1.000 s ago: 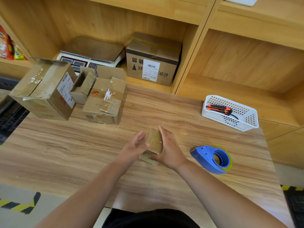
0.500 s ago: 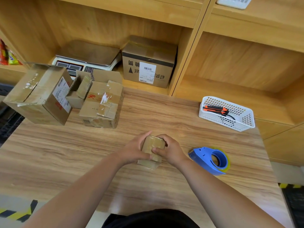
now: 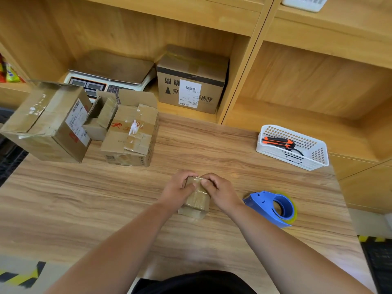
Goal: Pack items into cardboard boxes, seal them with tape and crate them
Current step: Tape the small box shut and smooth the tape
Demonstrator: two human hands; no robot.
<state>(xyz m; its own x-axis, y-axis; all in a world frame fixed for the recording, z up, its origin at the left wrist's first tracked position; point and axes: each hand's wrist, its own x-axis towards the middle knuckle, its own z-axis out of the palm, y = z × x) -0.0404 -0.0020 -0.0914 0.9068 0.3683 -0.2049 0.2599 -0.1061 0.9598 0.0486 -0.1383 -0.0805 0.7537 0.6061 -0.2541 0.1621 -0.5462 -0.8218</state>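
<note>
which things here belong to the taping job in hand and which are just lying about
In use: small box, left hand, right hand, blue tape dispenser beside them.
Lying about: white basket with orange knife, scale, labelled box on shelf, open box, taped box far left.

Wooden shelving, a scale and a cutter basket around a wood-grain surface (image 3: 84,198).

A digital scale (image 3: 110,75) with a steel pan and a keypad facing forward sits in the left bay of the wooden shelf unit (image 3: 307,81), behind the surface. Near the surface's far right corner a white perforated basket (image 3: 318,154) holds an orange-and-black utility knife (image 3: 277,142), which lies towards its left end. Bright snack packets (image 3: 8,73) show on a shelf at the left edge. A white slotted object (image 3: 305,2), cut off by the frame, rests on the top shelf. Yellow-and-black hazard stripes (image 3: 21,276) mark the floor at bottom left.
</note>
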